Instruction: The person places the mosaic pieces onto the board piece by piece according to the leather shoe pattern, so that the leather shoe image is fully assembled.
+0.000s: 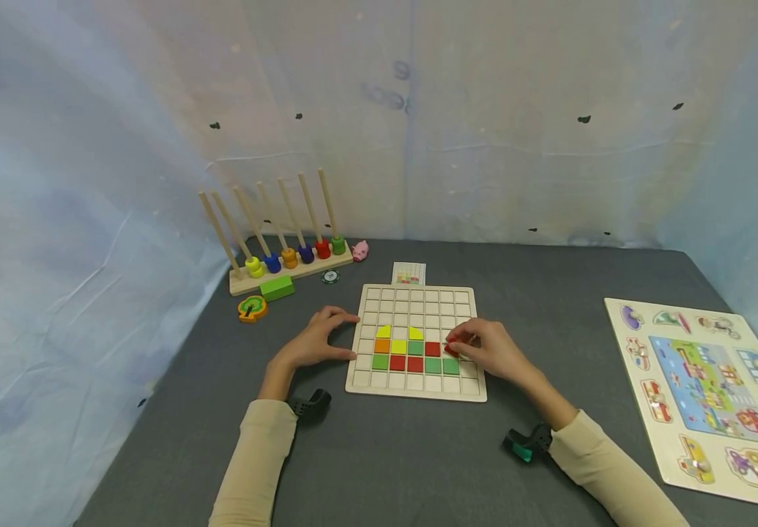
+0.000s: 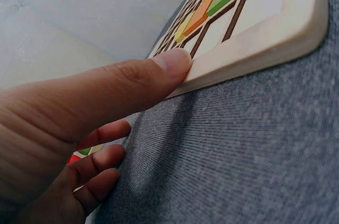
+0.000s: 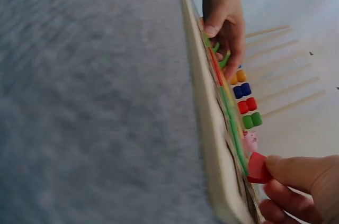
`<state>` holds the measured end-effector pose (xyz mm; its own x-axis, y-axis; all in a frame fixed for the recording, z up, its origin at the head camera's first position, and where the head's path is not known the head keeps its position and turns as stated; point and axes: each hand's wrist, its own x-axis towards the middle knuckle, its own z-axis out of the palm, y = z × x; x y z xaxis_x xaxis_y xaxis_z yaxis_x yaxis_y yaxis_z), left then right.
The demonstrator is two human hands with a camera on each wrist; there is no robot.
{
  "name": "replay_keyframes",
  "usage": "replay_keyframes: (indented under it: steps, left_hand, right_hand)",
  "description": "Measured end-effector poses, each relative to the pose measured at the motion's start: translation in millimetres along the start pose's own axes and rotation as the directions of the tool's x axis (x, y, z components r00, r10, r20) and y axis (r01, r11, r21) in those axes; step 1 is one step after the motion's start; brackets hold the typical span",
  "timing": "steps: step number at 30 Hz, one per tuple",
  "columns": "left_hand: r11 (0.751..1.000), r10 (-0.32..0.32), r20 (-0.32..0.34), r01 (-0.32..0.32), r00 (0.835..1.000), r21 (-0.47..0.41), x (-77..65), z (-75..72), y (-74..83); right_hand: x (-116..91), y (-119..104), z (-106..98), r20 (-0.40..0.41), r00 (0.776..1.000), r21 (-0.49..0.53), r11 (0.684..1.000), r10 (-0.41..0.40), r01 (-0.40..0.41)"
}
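A wooden grid board [image 1: 414, 382] lies on the dark table, with two rows of coloured square tiles and two yellow cut-corner pieces [image 1: 415, 333] above them. My right hand [image 1: 492, 350] pinches a red square tile [image 3: 258, 168] between thumb and fingers. In the right wrist view the tile is tilted at the board's surface, near the right end of the tile rows. At the board's left edge rests my left hand [image 1: 313, 340], thumb and fingers spread apart. Its thumb [image 2: 172, 65] touches the board's rim; the other fingers hold nothing.
A small pattern card [image 1: 409, 272] sits at the board's far edge. Back left are a peg stand [image 1: 299, 269] with coloured beads, a pink pig [image 1: 360, 251], a round chip [image 1: 330, 277], a green block [image 1: 277, 288] and an orange-green toy [image 1: 252, 308]. A knobbed picture puzzle [image 1: 671, 461] lies right.
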<state>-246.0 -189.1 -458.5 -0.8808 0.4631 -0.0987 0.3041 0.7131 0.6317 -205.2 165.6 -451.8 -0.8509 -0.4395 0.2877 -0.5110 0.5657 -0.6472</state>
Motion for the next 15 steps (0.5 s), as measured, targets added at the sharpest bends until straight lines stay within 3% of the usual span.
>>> replay_keyframes:
  steps: [3,9,15]
  left_hand:
    - [1.000,0.008,0.001,-0.008,1.000,-0.001,0.8,0.1,0.9]
    - [1.000,0.009,-0.002,-0.009,1.000,0.000,1.7,0.2,-0.3]
    - [1.000,0.009,-0.007,-0.009,1.000,0.003,1.7,0.6,-2.7]
  right_hand:
    - [0.1,1.4,3.8,-0.031,1.000,-0.061,0.998,0.001,-0.003]
    - [1.2,-0.5,9.5,-0.001,1.000,-0.100,0.995,0.024,-0.024]
    - [0.2,-6.7,7.9,0.003,1.000,-0.138,0.990,-0.009,0.010]
